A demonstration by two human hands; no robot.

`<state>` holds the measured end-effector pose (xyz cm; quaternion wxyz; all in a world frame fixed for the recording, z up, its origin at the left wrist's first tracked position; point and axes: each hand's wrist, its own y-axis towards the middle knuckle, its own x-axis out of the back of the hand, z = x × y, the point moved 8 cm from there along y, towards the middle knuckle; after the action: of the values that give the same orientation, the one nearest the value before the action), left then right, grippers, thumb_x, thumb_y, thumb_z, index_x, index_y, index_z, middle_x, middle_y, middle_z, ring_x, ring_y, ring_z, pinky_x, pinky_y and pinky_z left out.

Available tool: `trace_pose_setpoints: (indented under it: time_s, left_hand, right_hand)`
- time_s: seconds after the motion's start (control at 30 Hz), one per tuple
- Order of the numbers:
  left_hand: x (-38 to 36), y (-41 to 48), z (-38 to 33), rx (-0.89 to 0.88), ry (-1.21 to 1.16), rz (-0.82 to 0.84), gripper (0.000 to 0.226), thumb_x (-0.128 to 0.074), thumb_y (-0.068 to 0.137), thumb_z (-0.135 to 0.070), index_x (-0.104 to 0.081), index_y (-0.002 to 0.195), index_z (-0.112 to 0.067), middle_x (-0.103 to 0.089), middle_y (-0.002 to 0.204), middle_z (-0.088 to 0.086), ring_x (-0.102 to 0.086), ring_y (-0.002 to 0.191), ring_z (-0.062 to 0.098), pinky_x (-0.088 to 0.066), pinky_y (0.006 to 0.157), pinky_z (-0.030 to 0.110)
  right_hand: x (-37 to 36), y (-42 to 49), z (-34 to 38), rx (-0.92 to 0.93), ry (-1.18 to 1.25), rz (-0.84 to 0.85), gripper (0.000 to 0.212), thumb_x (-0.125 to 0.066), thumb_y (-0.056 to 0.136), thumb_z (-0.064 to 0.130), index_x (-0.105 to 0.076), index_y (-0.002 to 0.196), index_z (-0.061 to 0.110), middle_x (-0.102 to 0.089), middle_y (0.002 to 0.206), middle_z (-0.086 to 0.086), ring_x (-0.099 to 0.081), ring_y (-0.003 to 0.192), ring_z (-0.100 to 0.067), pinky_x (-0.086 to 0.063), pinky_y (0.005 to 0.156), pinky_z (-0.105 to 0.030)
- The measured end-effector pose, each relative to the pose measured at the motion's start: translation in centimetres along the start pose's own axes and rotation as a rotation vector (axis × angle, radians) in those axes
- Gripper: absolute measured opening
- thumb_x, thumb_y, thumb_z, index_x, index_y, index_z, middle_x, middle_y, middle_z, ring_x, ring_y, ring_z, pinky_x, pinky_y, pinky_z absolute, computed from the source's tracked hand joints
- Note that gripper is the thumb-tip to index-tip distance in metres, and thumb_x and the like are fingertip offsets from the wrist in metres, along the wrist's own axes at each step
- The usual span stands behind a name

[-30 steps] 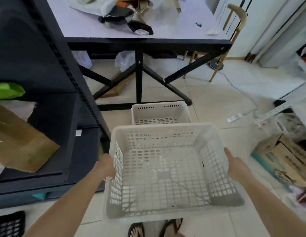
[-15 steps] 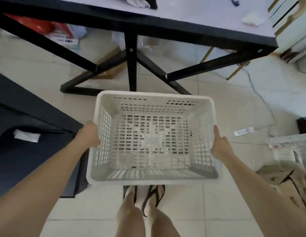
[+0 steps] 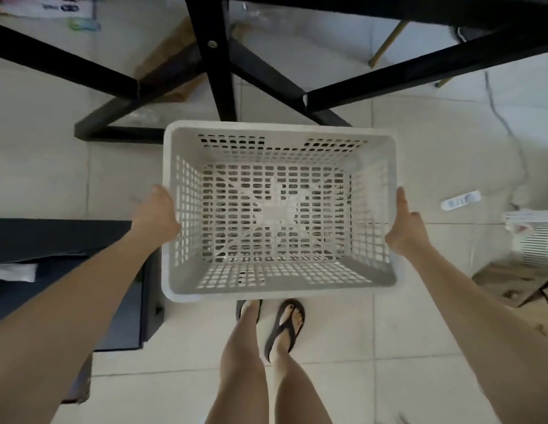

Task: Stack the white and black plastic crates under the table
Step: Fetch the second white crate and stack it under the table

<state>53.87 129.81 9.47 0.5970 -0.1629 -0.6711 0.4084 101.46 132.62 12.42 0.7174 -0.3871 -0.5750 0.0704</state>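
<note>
— What are the hands doing?
— Both are grasping the crate (image 3: 279, 126). The left hand (image 3: 158, 209) is clasped on its left rim and the right hand (image 3: 405, 224) on its right rim, with the thumb lying along the edge. The other fingers are hidden behind the walls.
— Where is the crate?
— It is between the two hands, level, open side up, just in front of the table legs (image 3: 219, 71). Its far rim covers the foot of the middle leg. Its near rim is over the toes of the feet (image 3: 286, 325) in black sandals.
— And around it?
— There is a tiled floor (image 3: 419, 148). A dark shelf (image 3: 68, 240) stands on the left under the forearm. On the right a white power strip (image 3: 460, 200) lies apart from the crate.
</note>
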Motion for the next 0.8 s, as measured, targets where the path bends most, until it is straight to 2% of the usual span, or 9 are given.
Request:
trace_pose_setpoints:
  time_s: [0.1, 0.17, 0.23, 0.37, 0.5, 0.6, 0.67, 0.8]
  left_hand:
    - [0.6, -0.6, -0.5, -0.013, 0.115, 0.006, 0.088, -0.057, 0.095, -0.022, 0.002, 0.149, 0.013, -0.025, 0.153, 0.025, -0.041, 0.136, 0.036, -0.041, 0.109, 0.04]
    - [0.9, -0.8, -0.5, 0.007, 0.104, 0.004, 0.08, -0.056, 0.095, -0.019, -0.005, 0.148, 0.013, -0.027, 0.152, 0.026, -0.041, 0.136, 0.036, -0.042, 0.106, 0.038]
    - [0.9, -0.9, -0.6, 0.008, 0.056, -0.013, 0.07, -0.057, 0.093, -0.013, -0.016, 0.145, 0.012, -0.036, 0.146, 0.027, -0.047, 0.13, 0.037, -0.046, 0.1, 0.037]
    - [0.9, -0.3, -0.8, -0.013, 0.017, -0.057, 0.071, -0.06, 0.09, -0.008, -0.018, 0.143, 0.013, -0.049, 0.133, 0.029, -0.058, 0.116, 0.038, -0.052, 0.088, 0.038]
    - [1.3, 0.1, -1.4, -0.015, -0.06, -0.099, 0.058, -0.064, 0.087, -0.004, -0.031, 0.134, 0.008, -0.059, 0.116, 0.025, -0.063, 0.102, 0.037, -0.045, 0.068, 0.032]
    - [1.4, 0.1, -1.7, -0.013, -0.034, -0.112, 0.065, -0.064, 0.089, -0.008, -0.026, 0.138, 0.009, -0.056, 0.122, 0.023, -0.061, 0.108, 0.037, -0.041, 0.07, 0.033]
    - [1.6, 0.1, -1.9, -0.002, -0.015, -0.113, 0.068, -0.064, 0.089, -0.01, -0.023, 0.141, 0.009, -0.054, 0.125, 0.023, -0.059, 0.111, 0.038, -0.043, 0.072, 0.035]
    - [1.8, 0.5, -1.9, 0.005, -0.13, -0.145, 0.054, -0.066, 0.087, -0.005, -0.034, 0.129, 0.004, -0.056, 0.118, 0.023, -0.06, 0.106, 0.039, -0.045, 0.072, 0.038]
  right_hand:
    - [0.0, -0.3, -0.1, -0.011, 0.019, 0.01, 0.103, -0.052, 0.084, -0.01, 0.01, 0.151, 0.036, -0.045, 0.12, -0.025, -0.044, 0.061, -0.019, -0.043, 0.065, -0.035]
    - [0.1, -0.3, 0.0, -0.024, 0.038, 0.019, 0.103, -0.052, 0.083, -0.01, 0.01, 0.151, 0.038, -0.045, 0.115, -0.022, -0.043, 0.06, -0.018, -0.042, 0.066, -0.036]
    - [0.2, -0.2, -0.1, -0.043, 0.063, 0.017, 0.102, -0.052, 0.083, -0.007, 0.009, 0.15, 0.04, -0.043, 0.107, -0.018, -0.046, 0.064, -0.021, -0.043, 0.066, -0.037]
    - [0.6, -0.1, -0.2, -0.054, 0.083, -0.01, 0.1, -0.052, 0.083, -0.005, 0.005, 0.151, 0.04, -0.041, 0.102, -0.015, -0.048, 0.072, -0.026, -0.043, 0.067, -0.037]
    - [0.9, 0.1, -0.3, -0.057, 0.088, -0.003, 0.099, -0.052, 0.083, -0.004, 0.004, 0.151, 0.039, -0.044, 0.105, -0.018, -0.049, 0.081, -0.031, -0.041, 0.066, -0.036]
    - [1.1, 0.2, -0.4, -0.053, 0.087, -0.006, 0.097, -0.053, 0.083, -0.003, 0.003, 0.152, 0.038, -0.046, 0.117, -0.024, -0.045, 0.081, -0.03, -0.039, 0.068, -0.034]
    - [1.2, 0.3, -0.5, -0.046, 0.085, -0.011, 0.096, -0.053, 0.083, -0.003, 0.001, 0.152, 0.036, -0.046, 0.121, -0.026, -0.043, 0.081, -0.029, -0.038, 0.07, -0.032]
    - [1.6, 1.0, -0.6, -0.031, 0.079, -0.023, 0.096, -0.052, 0.082, -0.003, 0.001, 0.152, 0.035, -0.046, 0.125, -0.026, -0.043, 0.084, -0.029, -0.039, 0.071, -0.032]
